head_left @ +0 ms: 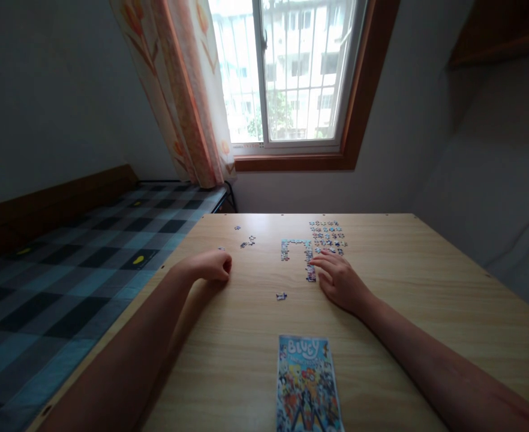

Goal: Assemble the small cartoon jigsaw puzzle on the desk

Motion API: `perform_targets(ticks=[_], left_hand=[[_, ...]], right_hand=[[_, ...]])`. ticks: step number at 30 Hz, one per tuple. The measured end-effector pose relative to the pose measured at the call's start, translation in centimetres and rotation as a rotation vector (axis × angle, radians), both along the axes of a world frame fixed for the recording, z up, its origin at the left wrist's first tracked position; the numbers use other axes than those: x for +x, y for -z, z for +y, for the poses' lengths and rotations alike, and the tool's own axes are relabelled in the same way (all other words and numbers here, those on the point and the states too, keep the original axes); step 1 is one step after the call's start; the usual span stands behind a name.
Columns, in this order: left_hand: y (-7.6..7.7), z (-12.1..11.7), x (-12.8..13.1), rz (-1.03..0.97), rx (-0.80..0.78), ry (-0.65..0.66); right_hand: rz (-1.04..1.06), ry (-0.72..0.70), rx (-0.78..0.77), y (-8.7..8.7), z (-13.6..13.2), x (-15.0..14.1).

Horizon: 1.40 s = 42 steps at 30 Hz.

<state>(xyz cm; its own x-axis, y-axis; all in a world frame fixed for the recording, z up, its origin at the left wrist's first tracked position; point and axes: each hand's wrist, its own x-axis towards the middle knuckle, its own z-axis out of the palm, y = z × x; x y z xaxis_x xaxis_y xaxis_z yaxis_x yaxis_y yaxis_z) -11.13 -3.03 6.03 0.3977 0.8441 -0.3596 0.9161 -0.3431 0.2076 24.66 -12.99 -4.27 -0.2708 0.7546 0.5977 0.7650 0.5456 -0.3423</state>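
Near the left edge of the table [228,348], the left hand [214,265] curls, pinch hidden; the right hand [337,277], fingers partly spread, could drag joined puzzle pieces [308,250] apart.

Place: home, looks like a bedroom
Bed [111,252]: blue-and-black checks, set along the wall [44,108]
Window [261,78]: sliding, wood-trimmed, barred
Curtain [179,78]: orange tulip print
View: multi-storey building [307,66]

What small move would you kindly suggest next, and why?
Perhaps slide the separate puzzle fragment toward the puzzle frame and test its fit: it lies apart, the frame's left side is shorter than its right, and the right hand is close by.
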Motion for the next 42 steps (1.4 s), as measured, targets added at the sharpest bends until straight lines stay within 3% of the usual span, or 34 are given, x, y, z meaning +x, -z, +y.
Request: perform_targets(ticks=[10,13,19,22,26,33,42], left_hand=[[2.9,-0.4,3.6,-0.322,0.168,0.128],[3.8,-0.9,5.0,-0.465,0.161,0.084],[4.2,-0.6,8.4,-0.702,-0.004,-0.123],[4.5,-0.3,10.1,-0.723,0.007,-0.159],[5.5,-0.2,11.1,-0.740,0.167,-0.124],[6.5,-0.7,11.5,-0.668,0.401,-0.063],[7.0,-0.5,10.4,-0.702,0.492,-0.036]], right_hand=[[-0.028,-0.005,0.030,0.0,0.1,-0.3],[-0.024,-0.002,0.028,-0.1,0.0,-0.3],[-0.017,0.007,0.023,-0.4,0.0,-0.4],[-0.015,0.009,0.021,-0.6,-0.2,-0.5],[-0.007,0.015,0.011,-0.7,-0.4,-0.6],[-0.028,0.036,0.002,-0.8,-0.4,-0.6],[-0.024,0.039,0.023,-0.9,-0.7,-0.5]])
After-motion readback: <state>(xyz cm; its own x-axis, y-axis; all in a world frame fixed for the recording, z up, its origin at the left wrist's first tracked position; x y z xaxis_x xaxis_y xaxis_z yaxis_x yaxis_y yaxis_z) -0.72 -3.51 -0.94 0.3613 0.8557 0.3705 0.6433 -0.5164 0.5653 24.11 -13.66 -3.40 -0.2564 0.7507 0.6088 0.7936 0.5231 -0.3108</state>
